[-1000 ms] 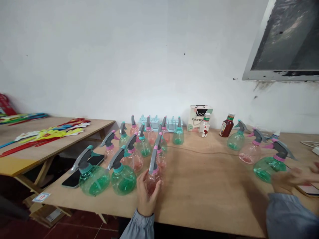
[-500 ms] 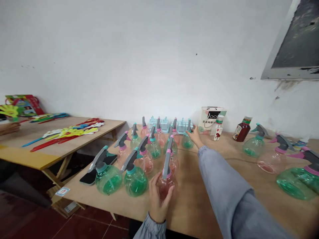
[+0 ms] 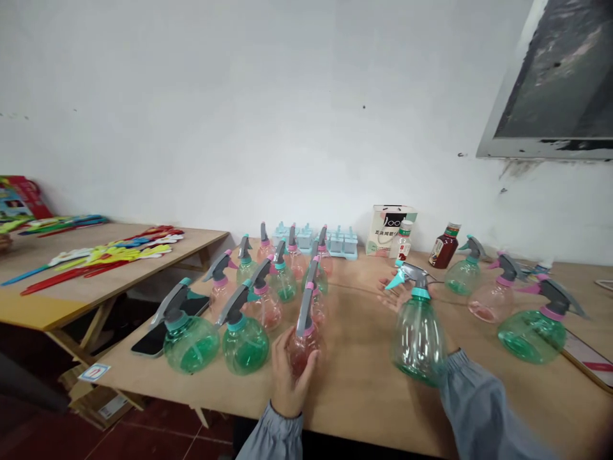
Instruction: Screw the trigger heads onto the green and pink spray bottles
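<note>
My left hand [image 3: 290, 377] is wrapped round the pink body of a spray bottle [image 3: 302, 350] with a grey trigger head, near the table's front edge. To the right, a green spray bottle [image 3: 419, 335] with a turquoise collar and trigger is upright in front of my right hand [image 3: 389, 292]. That hand reaches behind the bottle, its fingertips showing left of the neck; the bottle hides most of the grip. Left of my left hand stand two green spray bottles [image 3: 245, 348], with several more pink and green ones behind.
At the right stand a green spray bottle [image 3: 462, 275], a pink one [image 3: 491, 300] and a pink-collared green one [image 3: 531, 335]. Pale blue moulds [image 3: 342, 244], a paper bag [image 3: 376, 233] and a brown bottle [image 3: 443, 249] line the wall. Colourful plastic hands [image 3: 115, 255] cover the left table.
My right hand has come back from the rear of the bottle group toward the right front, together with a green spray bottle. My left hand still holds the pink one. The view has turned slightly right.
</note>
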Tool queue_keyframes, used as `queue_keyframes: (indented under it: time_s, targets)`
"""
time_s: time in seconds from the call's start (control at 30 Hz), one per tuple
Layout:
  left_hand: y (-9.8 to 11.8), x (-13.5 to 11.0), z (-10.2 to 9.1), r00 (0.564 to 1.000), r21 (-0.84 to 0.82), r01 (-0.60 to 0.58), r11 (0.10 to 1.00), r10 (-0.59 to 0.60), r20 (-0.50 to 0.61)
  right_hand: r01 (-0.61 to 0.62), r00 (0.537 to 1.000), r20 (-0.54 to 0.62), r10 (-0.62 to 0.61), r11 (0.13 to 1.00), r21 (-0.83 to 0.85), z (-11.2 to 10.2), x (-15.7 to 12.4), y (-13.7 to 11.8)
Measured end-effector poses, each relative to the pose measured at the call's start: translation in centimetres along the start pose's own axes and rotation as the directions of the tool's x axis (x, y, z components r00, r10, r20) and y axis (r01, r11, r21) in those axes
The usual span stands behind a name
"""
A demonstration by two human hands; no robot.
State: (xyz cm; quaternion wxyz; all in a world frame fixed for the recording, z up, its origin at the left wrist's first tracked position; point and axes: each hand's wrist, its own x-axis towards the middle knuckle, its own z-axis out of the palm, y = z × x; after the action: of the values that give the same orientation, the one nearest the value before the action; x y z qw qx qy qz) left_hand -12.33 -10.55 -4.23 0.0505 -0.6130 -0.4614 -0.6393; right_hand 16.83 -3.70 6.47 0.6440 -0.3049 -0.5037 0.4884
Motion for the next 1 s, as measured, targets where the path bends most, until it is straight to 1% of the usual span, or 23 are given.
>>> queue_keyframes:
  time_s: [0.13, 0.23, 0.37, 0.53, 0.73, 0.8, 0.9, 0.93, 1.0]
  targets:
    - [-0.2, 0.0, 0.1, 1.0, 0.01, -0.01, 1.0, 0.009, 0.009, 0.007, 1.0, 0.003, -0.007, 0.992, 0.13, 0.8, -0.4, -0.6]
    - [-0.2, -0.1, 0.1, 1.0, 0.013, -0.019, 1.0, 0.019, 0.005, 0.018, 1.0, -0.001, -0.018, 0.985, 0.169, 1.1, -0.5, -0.5]
    - [-0.1, -0.1, 0.1, 1.0, 0.013, -0.009, 1.0, 0.009, 0.0, 0.026, 0.999, -0.043, -0.017, 0.973, 0.227, 1.0, -1.0, 0.1]
    - [-0.1, 0.0, 0.0, 1.0, 0.016, -0.003, 1.0, 0.003, 0.017, 0.029, 0.998, -0.059, -0.016, 0.971, 0.239, 1.0, -1.1, 1.0]
    - [-0.1, -0.1, 0.0, 1.0, 0.017, -0.012, 1.0, 0.011, 0.019, -0.004, 0.999, -0.051, 0.018, 0.967, 0.253, 1.4, -1.2, 1.3]
    - [0.0, -0.1, 0.0, 1.0, 0.016, -0.019, 1.0, 0.018, 0.013, -0.002, 0.999, -0.033, 0.012, 0.964, 0.265, 1.5, -1.4, 1.3]
    - [0.0, -0.1, 0.0, 1.0, 0.007, -0.017, 1.0, 0.017, 0.005, -0.032, 0.999, 0.016, 0.028, 0.961, 0.274, 1.2, -1.4, 1.5]
    - [-0.1, -0.1, 0.0, 1.0, 0.003, -0.013, 1.0, 0.013, 0.004, -0.041, 0.999, 0.008, 0.04, 0.964, 0.264, 1.0, -1.4, 1.6]
    - [-0.1, -0.1, 0.0, 1.0, 0.0, -0.005, 1.0, 0.005, 0.008, -0.054, 0.997, -0.049, 0.067, 0.97, 0.236, 0.5, -1.4, 1.8]
